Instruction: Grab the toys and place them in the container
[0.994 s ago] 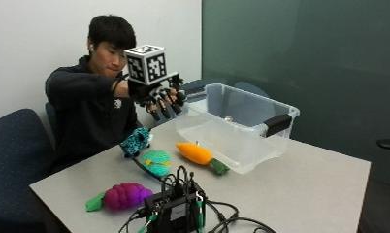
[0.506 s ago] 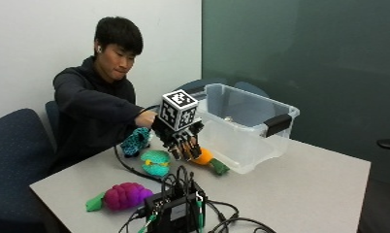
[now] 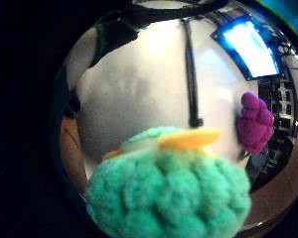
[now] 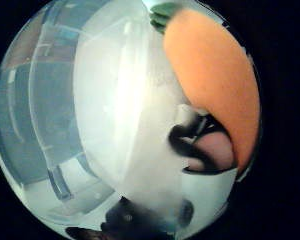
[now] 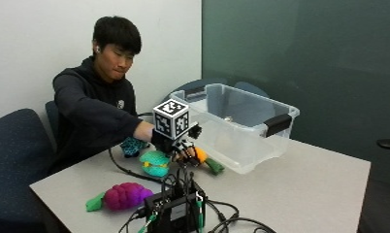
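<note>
My gloved right hand (image 5: 179, 147) is down on the table beside the clear plastic container (image 5: 247, 127). Its fingers curl round the orange carrot toy (image 5: 199, 155), whose green top (image 5: 215, 167) points toward the table's front. The carrot (image 4: 215, 75) fills much of the thumb side palm view, with a fingertip (image 4: 212, 150) against it and the container wall (image 4: 115, 100) next to it. A green plush toy (image 5: 155, 163) lies right beside the hand and looms close (image 3: 169, 193) in the little finger side view. The purple grape toy (image 5: 124, 195) lies nearer the table's front corner.
A teal patterned toy (image 5: 132, 144) lies behind the hand, near the person's body. A black device with tangled cables (image 5: 179, 208) sits at the table's front edge. A black cable (image 3: 191, 74) runs across the table (image 3: 139, 89). Blue chairs stand around.
The hand has come down from beside the container's rim to the table and closed its fingers on the carrot. The toys lie where they were.
</note>
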A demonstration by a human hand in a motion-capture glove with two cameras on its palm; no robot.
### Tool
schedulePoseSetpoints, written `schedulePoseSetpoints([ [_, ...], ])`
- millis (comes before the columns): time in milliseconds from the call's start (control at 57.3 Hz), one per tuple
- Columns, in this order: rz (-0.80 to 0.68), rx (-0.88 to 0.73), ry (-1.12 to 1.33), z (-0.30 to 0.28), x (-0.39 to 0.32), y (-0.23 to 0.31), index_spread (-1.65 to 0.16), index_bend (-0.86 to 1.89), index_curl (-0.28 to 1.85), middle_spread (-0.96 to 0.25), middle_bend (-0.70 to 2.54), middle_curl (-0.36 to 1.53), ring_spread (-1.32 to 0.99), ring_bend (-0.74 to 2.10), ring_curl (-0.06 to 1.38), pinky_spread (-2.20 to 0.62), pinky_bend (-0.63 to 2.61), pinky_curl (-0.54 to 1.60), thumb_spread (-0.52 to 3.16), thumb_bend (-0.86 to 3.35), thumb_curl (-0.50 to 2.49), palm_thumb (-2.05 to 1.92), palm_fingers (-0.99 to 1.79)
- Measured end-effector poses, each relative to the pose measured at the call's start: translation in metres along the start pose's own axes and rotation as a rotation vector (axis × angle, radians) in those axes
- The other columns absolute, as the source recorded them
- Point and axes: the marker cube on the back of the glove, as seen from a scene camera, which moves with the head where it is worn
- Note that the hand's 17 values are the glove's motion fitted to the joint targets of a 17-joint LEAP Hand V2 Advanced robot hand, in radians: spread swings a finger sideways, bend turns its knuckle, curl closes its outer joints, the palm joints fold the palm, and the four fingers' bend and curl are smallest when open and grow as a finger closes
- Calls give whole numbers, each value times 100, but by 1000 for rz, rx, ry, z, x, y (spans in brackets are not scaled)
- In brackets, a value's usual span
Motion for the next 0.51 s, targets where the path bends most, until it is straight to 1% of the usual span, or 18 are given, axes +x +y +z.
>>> schedulePoseSetpoints([
  [122, 7, 133, -2, -39, 11, 5, -9, 104, 61, -8, 56, 39, -4, 16, 5, 1, 43, 25, 134, 22, 49, 49, 25],
  [192, 1, 210, -31, -81, 14, 10, -9, 109, 65, -13, 60, 41, -7, 18, 6, 0, 41, 25, 129, 21, 53, 51, 26],
  [262, -17, 254, -68, -123, 7, 18, -9, 111, 69, -16, 62, 43, -10, 20, 7, 0, 42, 26, 125, 20, 56, 53, 26],
  [384, -105, 368, -92, -195, -26, 31, -9, 111, 73, -20, 64, 46, -15, 22, 10, -1, 43, 28, 120, 18, 61, 54, 26],
  [506, -195, 429, -156, -239, -96, 50, -9, 110, 77, -23, 65, 48, -19, 26, 12, -1, 44, 29, 117, 16, 65, 55, 26],
])
